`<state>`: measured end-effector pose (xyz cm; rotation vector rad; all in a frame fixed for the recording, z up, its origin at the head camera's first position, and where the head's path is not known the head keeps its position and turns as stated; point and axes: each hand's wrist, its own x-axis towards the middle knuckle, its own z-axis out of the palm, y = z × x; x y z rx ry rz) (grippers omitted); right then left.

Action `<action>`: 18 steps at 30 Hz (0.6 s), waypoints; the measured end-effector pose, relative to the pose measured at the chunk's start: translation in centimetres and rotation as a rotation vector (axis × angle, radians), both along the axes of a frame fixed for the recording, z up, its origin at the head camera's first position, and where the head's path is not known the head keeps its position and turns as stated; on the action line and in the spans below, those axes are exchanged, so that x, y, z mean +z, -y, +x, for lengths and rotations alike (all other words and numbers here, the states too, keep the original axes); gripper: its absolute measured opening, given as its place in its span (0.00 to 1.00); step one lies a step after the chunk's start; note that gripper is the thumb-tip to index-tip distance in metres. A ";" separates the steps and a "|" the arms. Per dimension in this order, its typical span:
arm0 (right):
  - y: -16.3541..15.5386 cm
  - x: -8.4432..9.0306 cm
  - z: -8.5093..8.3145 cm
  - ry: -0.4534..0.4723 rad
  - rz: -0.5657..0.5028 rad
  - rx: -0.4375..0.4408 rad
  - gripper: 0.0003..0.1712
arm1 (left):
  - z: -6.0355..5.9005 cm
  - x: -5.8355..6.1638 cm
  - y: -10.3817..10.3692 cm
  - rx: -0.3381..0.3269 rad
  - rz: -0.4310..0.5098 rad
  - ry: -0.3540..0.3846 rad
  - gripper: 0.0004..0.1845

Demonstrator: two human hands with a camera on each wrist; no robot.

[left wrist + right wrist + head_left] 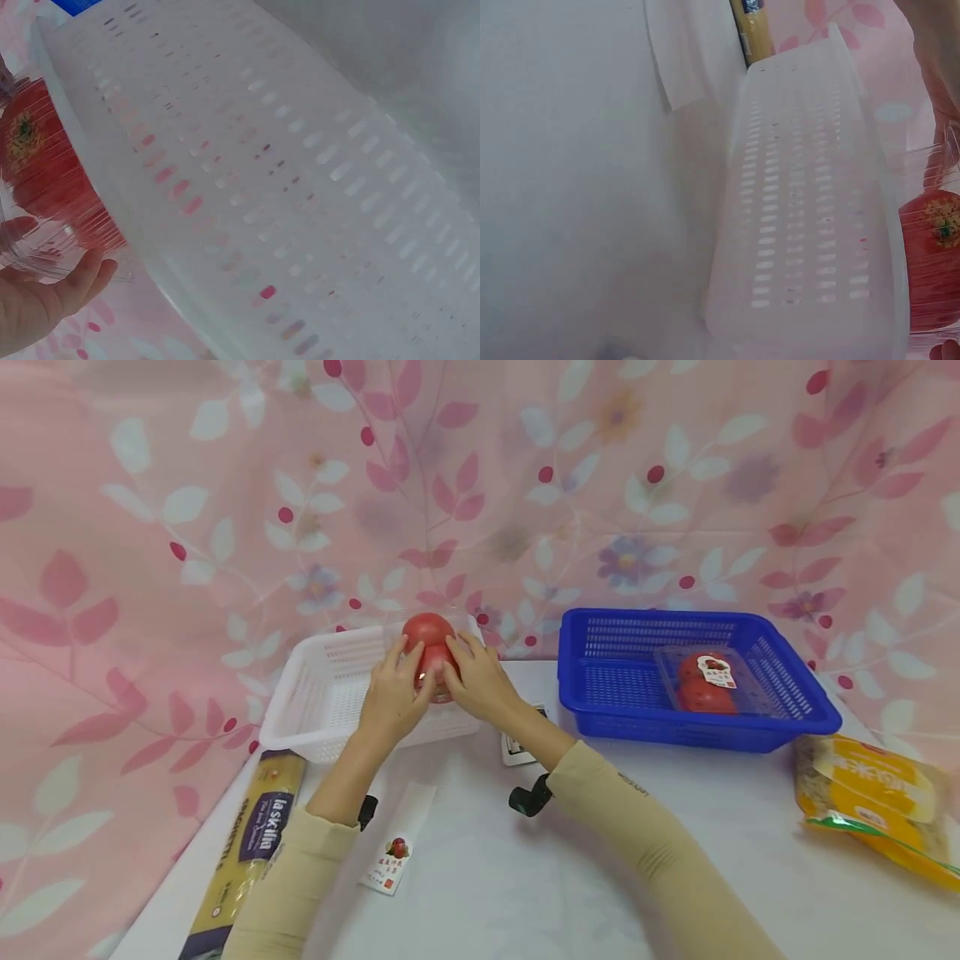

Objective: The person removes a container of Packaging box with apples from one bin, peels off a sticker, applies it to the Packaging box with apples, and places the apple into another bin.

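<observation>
Your left hand (393, 689) and right hand (483, 678) grip a clear plastic box (437, 675) of tomatoes (429, 628) from either side, fingers spread and bent over it. The box is at the right end of the white basket (348, 693); you can't tell whether it touches the floor there. Squeeze too hard and the thin plastic could buckle or spring open, spilling fruit; let an edge catch the white basket's rim and it could tilt. Nearer you than the white basket, a paper strip (401, 839) shows a tomato picture and Chinese characters. Left of it, a yellow pack (258, 839) reads "SPAGHETTI" and seemingly "laskilia". Right of the white basket, a blue basket (686, 731) holds another tomato box, its label (716, 671) too small to read.
</observation>
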<state>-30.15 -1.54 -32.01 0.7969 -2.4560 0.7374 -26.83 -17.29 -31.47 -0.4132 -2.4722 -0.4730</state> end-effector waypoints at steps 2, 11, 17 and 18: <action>-0.9 0.1 0.5 -0.034 -0.023 0.003 0.26 | 0.6 0.3 -0.7 -0.019 -0.014 -0.026 0.26; -5.5 1.2 3.5 -0.097 -0.093 0.031 0.25 | 3.0 1.2 -3.7 -0.122 -0.064 -0.064 0.27; -8.3 0.9 6.0 -0.127 -0.049 0.028 0.27 | 5.0 0.8 -5.4 -0.203 -0.097 -0.106 0.27; -8.8 0.9 6.4 -0.135 -0.042 0.026 0.27 | 5.4 0.7 -5.7 -0.219 -0.102 -0.117 0.27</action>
